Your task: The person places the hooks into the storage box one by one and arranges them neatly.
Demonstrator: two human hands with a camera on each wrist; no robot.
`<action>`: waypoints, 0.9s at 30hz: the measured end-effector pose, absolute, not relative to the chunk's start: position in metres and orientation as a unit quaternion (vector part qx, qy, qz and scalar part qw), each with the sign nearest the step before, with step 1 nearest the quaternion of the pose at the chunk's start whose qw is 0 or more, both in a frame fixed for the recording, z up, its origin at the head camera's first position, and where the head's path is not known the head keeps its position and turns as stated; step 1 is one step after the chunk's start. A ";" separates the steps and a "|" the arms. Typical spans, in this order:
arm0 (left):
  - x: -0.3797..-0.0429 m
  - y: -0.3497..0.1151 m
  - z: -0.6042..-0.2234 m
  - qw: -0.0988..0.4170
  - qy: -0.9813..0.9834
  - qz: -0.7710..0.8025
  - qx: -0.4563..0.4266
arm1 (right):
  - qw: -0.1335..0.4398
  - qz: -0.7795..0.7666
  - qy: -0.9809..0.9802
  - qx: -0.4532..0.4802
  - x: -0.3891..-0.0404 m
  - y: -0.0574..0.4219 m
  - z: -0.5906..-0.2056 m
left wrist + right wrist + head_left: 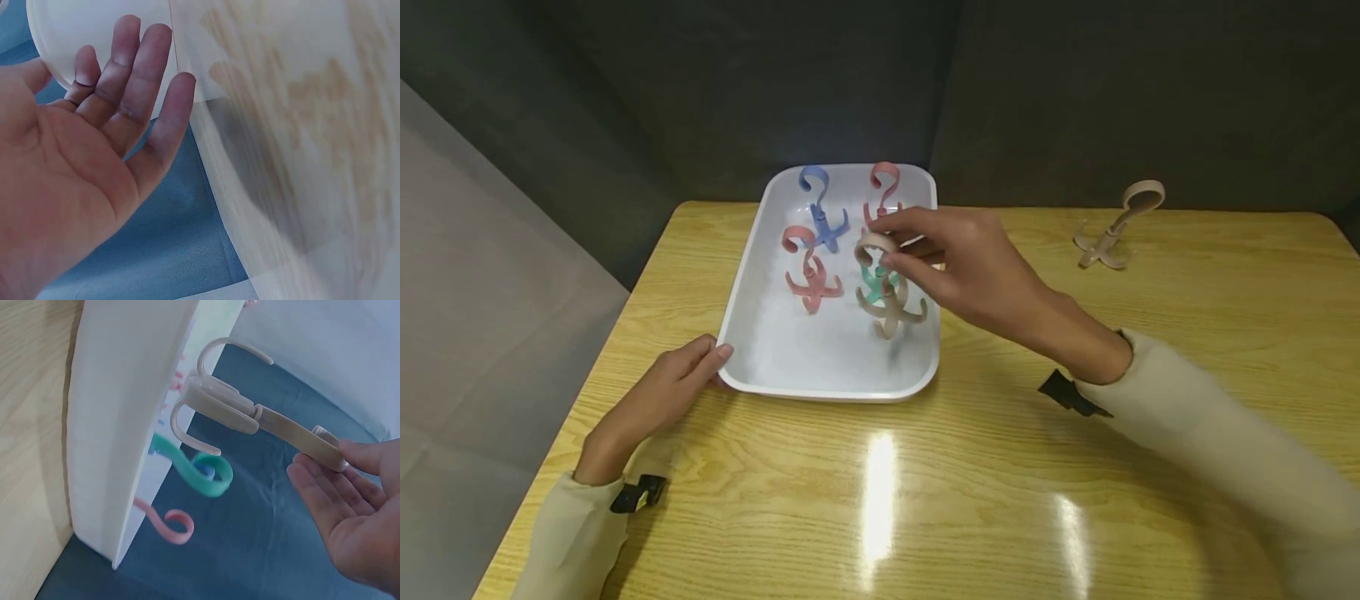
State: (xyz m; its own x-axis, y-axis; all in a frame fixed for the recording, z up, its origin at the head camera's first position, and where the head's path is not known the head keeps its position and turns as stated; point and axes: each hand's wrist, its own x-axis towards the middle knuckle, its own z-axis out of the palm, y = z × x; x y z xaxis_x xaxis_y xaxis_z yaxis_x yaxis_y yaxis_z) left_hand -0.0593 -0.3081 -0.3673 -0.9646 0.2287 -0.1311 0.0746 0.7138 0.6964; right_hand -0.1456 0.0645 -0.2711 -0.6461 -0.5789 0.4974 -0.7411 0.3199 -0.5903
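My right hand point(973, 258) pinches the curled top of a beige multi-arm hook hanger point(891, 310) between thumb and fingers. It is held over the right half of a white plastic tray point(797, 358), with its arms pointing down. In the right wrist view, the beige hanger point(222, 406) extends past the tray's rim. Below it in the tray is a green hook hanger point(874, 287), partly hidden by it. My left hand point(662, 387) holds the tray's near left corner, thumb over the rim and fingers outside.
Inside the tray stand a blue hook hanger point(822, 217), a pink one point(812, 283) and another pink one point(886, 179) partly behind my right hand. A second beige hanger point(1108, 237) stands at the back right of the wooden table point(970, 500). A dark curtain point(1075, 100) hangs behind.
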 end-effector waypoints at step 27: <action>-0.060 -0.307 -0.368 0.100 0.921 0.366 0.084 | -0.058 0.433 -0.792 0.426 -0.156 -0.007 -0.297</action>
State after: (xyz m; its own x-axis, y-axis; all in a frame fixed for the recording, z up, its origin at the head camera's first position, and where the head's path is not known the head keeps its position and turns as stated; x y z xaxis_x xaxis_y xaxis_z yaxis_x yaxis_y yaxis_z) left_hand -0.0603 -0.3075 -0.3681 -0.9660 0.2275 -0.1228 0.0810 0.7176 0.6918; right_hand -0.1564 -0.0073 -0.2975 -0.6307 -0.7253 0.2761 -0.6241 0.2626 -0.7359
